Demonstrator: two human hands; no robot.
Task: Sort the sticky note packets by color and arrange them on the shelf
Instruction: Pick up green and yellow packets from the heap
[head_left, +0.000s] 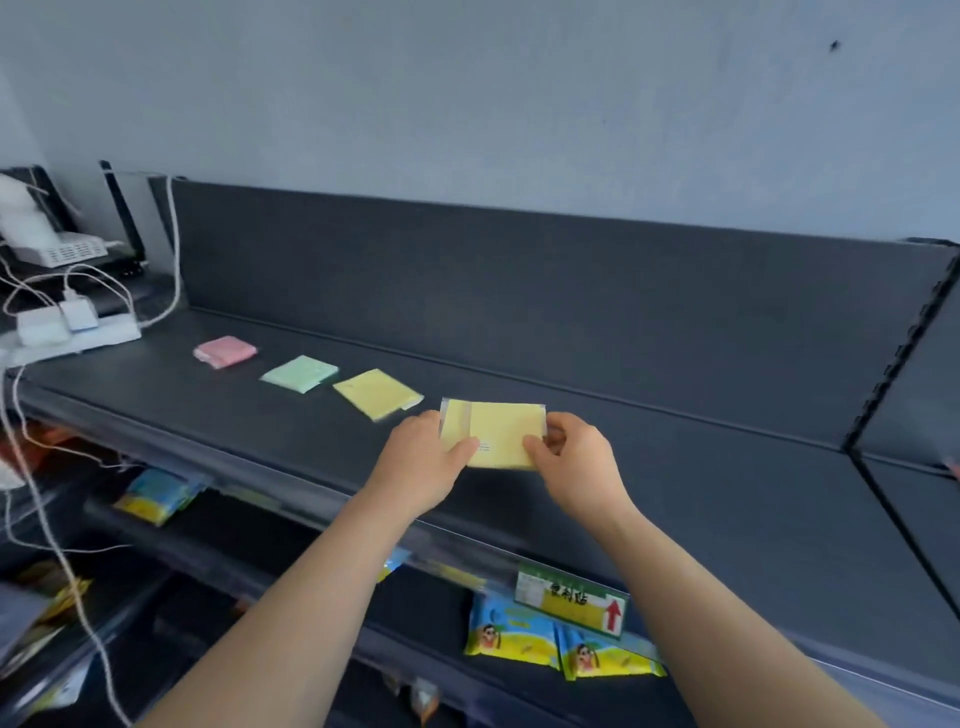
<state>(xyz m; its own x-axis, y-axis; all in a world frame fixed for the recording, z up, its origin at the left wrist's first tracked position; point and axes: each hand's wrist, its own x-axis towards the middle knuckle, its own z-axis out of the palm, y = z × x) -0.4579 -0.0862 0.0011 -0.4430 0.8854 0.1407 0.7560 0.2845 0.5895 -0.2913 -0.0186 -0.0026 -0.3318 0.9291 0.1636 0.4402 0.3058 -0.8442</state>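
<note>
On the dark shelf (649, 467) lie three sticky note packets in a row: a pink packet (225, 351) at the left, a green packet (300, 372) beside it, and a yellow packet (377, 392) to its right. A second yellow packet (501, 434) is held just above the shelf, to the right of the row. My left hand (426, 457) pinches its left edge with thumb on top. My right hand (576, 462) pinches its right edge.
A power strip with white chargers (67, 327) and loose cables (171, 260) sits at the shelf's left end. The shelf's back panel (519, 291) rises behind. Lower shelves hold snack packets (561, 649) and a price tag (571, 603). A divider (893, 364) bounds the right.
</note>
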